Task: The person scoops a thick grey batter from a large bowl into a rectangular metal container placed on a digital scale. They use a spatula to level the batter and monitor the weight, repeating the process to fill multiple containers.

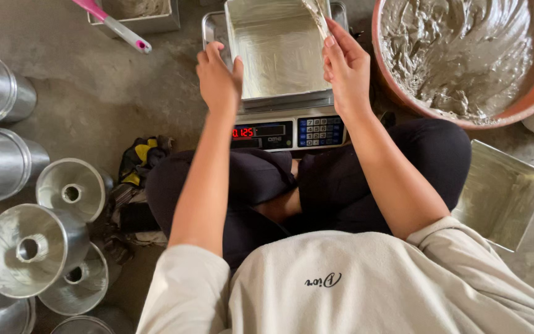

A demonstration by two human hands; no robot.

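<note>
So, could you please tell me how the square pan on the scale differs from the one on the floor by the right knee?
The square pan on the scale sits level, steadied at its rim by the left hand, while the right hand holds a scraper in it. The square pan on the floor lies tilted and untouched. Both are shiny metal with a greasy-looking film inside.

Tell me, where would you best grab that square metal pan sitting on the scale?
Probably by the near-left rim of the square pan, coming from the left, where the left hand already pinches its thin upright wall. The right hand works a scraper at the right side, so that side is taken.
</note>
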